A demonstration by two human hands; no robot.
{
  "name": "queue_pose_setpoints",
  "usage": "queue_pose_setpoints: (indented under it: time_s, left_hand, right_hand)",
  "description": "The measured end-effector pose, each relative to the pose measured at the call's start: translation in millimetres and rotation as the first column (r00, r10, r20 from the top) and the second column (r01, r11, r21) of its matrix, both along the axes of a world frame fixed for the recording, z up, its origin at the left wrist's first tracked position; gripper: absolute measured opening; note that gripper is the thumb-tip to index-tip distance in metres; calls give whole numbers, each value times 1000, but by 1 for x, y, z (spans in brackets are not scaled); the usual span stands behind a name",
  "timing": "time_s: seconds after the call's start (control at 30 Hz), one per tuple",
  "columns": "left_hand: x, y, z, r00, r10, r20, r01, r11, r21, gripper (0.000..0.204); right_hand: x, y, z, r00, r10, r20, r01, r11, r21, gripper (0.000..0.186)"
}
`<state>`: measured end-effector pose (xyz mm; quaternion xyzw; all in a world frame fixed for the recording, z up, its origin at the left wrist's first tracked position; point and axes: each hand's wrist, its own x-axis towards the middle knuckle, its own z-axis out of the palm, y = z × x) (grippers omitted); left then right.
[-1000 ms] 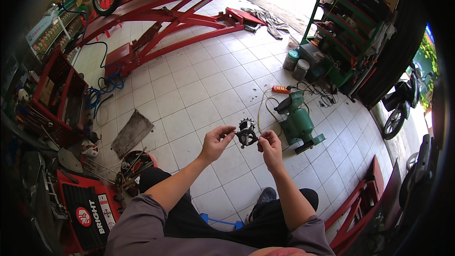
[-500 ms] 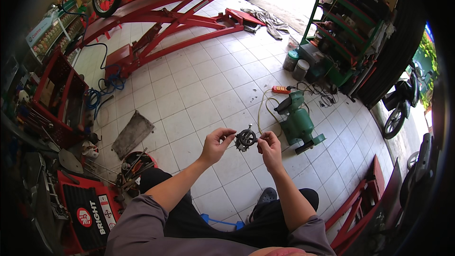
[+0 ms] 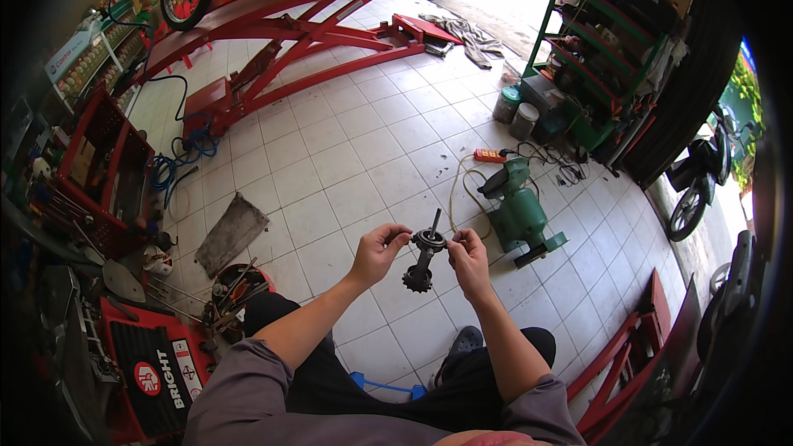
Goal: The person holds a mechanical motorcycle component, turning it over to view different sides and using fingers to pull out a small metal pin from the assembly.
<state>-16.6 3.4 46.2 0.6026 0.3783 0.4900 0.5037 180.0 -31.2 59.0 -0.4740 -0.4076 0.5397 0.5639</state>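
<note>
A dark metal hub-like part (image 3: 423,260) hangs in front of me, with a round ring at its top, a thin shaft sticking up from it and a toothed wheel at the bottom. My left hand (image 3: 382,249) pinches at the left side of the ring, fingers curled. My right hand (image 3: 469,260) pinches at the right side of the ring. The fingertips partly hide what exactly they grip. My forearms come in from below, over my dark-trousered knees.
A green bench grinder (image 3: 520,215) stands on the tiled floor beside an orange power strip (image 3: 489,155). Around are a red motorcycle lift (image 3: 297,33), green shelving (image 3: 596,54), a red tool cart (image 3: 91,169), a grey mat (image 3: 230,233) and a bowl of tools (image 3: 239,293).
The part has turned over between my fingers: the toothed wheel has gone from the top to the bottom, and the shaft now points upward. My hands stay almost in place.
</note>
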Motion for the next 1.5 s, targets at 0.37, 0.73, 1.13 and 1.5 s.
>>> queue_pose_setpoints:
  time_s: [0.37,0.73,1.13,1.5]
  left_hand:
    - [2,1,1,996,69,-61,-65,996,62,15]
    - [1,1,-1,990,106,-96,-98,992,79,14]
    - [4,2,-2,992,113,-55,-110,993,47,15]
    - [1,5,-7,988,105,-115,-98,993,62,15]
  right_hand:
    - [2,2,-1,999,-4,-46,5,1000,26,10]
    - [1,1,-3,1000,16,0,-16,999,29,12]
    - [2,1,-7,998,27,48,-27,1000,-1,14]
    - [0,1,-4,996,11,93,-13,1000,19,17]
